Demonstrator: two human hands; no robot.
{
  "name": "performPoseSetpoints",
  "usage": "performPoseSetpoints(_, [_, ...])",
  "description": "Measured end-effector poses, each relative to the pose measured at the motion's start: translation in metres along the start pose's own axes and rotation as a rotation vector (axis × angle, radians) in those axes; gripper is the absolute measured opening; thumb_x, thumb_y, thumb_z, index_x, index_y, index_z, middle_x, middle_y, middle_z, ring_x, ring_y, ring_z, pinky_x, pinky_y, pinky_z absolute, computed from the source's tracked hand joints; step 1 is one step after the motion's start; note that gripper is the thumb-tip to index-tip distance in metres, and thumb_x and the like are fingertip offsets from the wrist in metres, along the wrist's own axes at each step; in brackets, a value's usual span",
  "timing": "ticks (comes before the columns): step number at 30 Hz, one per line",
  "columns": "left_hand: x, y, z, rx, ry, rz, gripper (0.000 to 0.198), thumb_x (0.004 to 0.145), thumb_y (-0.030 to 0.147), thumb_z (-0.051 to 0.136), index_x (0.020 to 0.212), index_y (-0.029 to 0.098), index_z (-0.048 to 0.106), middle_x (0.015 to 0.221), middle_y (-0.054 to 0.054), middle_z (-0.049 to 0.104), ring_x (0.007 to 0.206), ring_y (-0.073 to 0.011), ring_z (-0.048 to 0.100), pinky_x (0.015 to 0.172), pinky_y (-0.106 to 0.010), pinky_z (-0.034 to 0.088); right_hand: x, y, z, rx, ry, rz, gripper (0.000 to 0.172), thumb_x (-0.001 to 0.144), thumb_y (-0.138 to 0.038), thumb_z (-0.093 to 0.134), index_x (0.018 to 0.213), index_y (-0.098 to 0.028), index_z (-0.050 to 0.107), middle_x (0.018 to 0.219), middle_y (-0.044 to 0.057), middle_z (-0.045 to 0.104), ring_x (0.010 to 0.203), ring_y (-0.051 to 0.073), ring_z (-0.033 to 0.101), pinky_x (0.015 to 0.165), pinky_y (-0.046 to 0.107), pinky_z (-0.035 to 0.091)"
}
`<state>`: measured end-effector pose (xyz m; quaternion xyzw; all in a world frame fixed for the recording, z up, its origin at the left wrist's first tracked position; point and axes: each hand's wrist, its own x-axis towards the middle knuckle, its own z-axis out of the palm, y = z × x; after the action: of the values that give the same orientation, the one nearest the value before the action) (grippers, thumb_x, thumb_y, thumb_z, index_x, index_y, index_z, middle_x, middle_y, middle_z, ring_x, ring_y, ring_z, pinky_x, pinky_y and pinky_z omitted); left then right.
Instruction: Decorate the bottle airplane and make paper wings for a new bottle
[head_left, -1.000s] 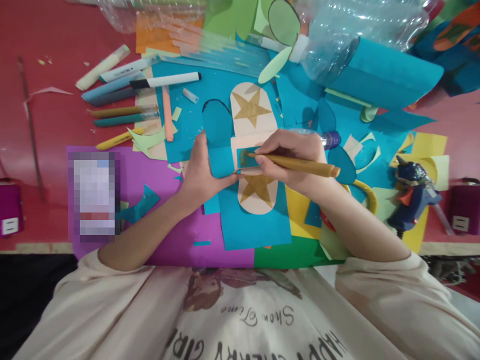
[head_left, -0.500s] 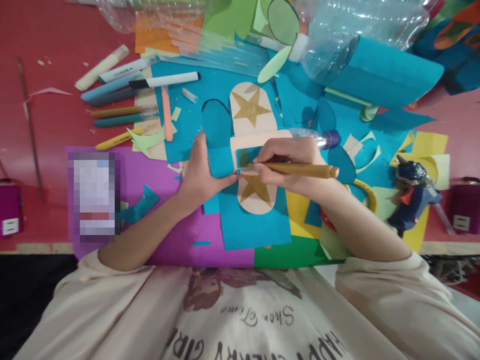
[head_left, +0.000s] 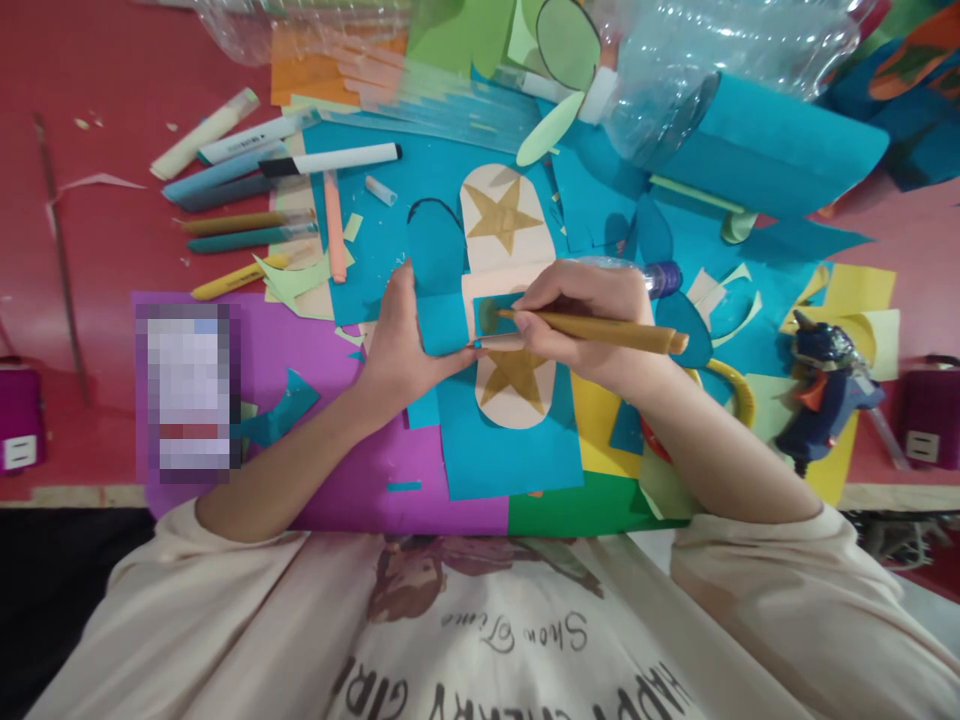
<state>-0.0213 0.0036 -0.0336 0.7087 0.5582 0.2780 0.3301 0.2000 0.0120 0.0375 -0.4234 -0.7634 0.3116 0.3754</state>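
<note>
My right hand is closed round a gold marker, its tip at a dark gold patch on a small blue rectangle. A pale pink paper band frames this rectangle. Above and below the band are rounded pale pink ends, each with a gold star. My left hand grips the left side of a blue paper cutout, thumb along its lower edge and another finger at its upper left. Its other fingers are partly hidden. A blue sheet lies under the lower pink end.
Several markers lie at the upper left, near a blurred-out phone-like rectangle. A glue gun rests at the right. Clear plastic bottles, a blue paper roll and coloured scraps surround the work.
My right hand and the marker have shifted slightly to the right, and the tip is still on the blue rectangle. My left hand has hardly moved.
</note>
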Motion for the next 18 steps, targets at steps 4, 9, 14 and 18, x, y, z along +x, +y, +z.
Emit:
performPoseSetpoints(4, [0.0004, -0.0061, 0.0020, -0.004, -0.009, 0.024, 0.120, 0.054, 0.087, 0.066, 0.145, 0.024, 0.021, 0.156, -0.021, 0.033, 0.146, -0.0416, 0.030, 0.116, -0.060, 0.033, 0.0000, 0.0012, 0.0023, 0.015, 0.041, 0.009, 0.018, 0.082, -0.020, 0.059, 0.066, -0.025, 0.053, 0.059, -0.001, 0.062, 0.054, 0.015, 0.056, 0.053, 0.031, 0.048])
performPoseSetpoints(9, [0.0006, -0.0060, 0.0025, 0.029, 0.006, 0.031, 0.121, 0.055, 0.087, 0.065, 0.146, 0.022, 0.021, 0.154, -0.020, 0.034, 0.145, -0.0420, 0.032, 0.116, -0.059, 0.034, -0.0010, 0.0027, 0.0048, 0.093, 0.103, 0.001, 0.013, 0.080, -0.018, 0.062, 0.070, -0.023, 0.057, 0.059, -0.002, 0.063, 0.055, 0.013, 0.057, 0.053, 0.028, 0.046])
performPoseSetpoints(14, [0.0003, 0.0008, 0.0002, 0.034, -0.018, 0.022, 0.116, 0.059, 0.082, 0.069, 0.145, 0.018, 0.023, 0.154, -0.023, 0.033, 0.146, -0.0418, 0.031, 0.117, -0.055, 0.033, -0.0014, 0.0027, 0.0055, 0.097, 0.109, -0.009, 0.018, 0.080, -0.016, 0.061, 0.067, -0.024, 0.053, 0.055, -0.003, 0.058, 0.049, 0.012, 0.051, 0.049, 0.028, 0.043])
performPoseSetpoints(18, [0.0006, -0.0007, 0.0005, 0.036, -0.010, 0.007, 0.116, 0.057, 0.078, 0.073, 0.144, 0.019, 0.025, 0.154, -0.022, 0.034, 0.146, -0.0423, 0.030, 0.117, -0.057, 0.033, -0.0005, 0.0003, 0.0030, 0.060, 0.055, 0.007, 0.020, 0.081, -0.019, 0.060, 0.065, -0.025, 0.049, 0.054, -0.004, 0.054, 0.049, 0.012, 0.048, 0.047, 0.027, 0.041])
